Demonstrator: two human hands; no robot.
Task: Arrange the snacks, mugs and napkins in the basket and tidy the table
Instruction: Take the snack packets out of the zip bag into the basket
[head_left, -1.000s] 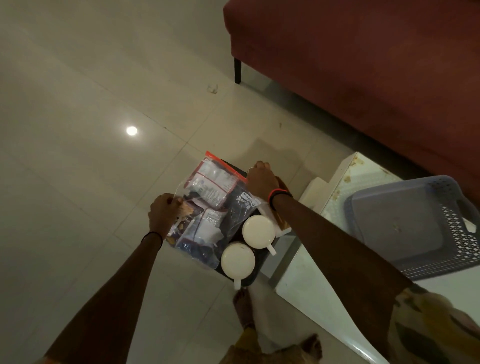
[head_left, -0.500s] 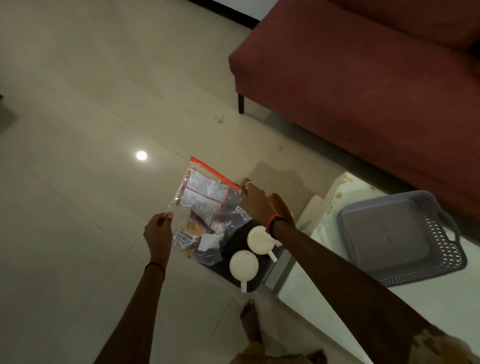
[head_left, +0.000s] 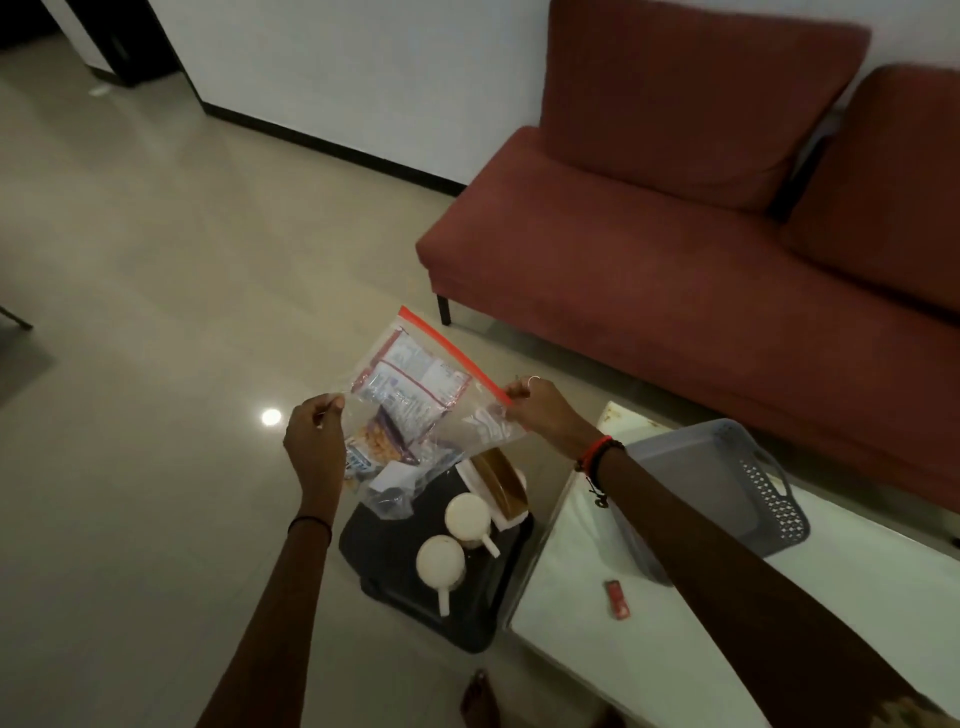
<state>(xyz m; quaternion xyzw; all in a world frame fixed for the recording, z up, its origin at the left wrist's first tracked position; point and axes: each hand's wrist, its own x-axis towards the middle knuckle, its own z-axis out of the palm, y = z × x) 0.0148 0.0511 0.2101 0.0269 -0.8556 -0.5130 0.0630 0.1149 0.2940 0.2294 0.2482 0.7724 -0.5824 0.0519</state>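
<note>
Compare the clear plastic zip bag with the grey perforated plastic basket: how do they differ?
The clear plastic zip bag is soft and see-through; the grey perforated plastic basket is rigid and opaque.
The bag is held up, pinched by the left hand and right hand; the basket rests on the white table.
The bag holds snack packets; the basket's visible part shows none.
Both are plastic containers.

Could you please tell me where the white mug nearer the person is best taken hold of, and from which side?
Probably by its handle. The nearer mug stands on the tray with the handle sticking out toward the person, clear of the other mug. Come from the near side and close the grip round the handle; the left hand and right hand pinch the snack bag.
</note>
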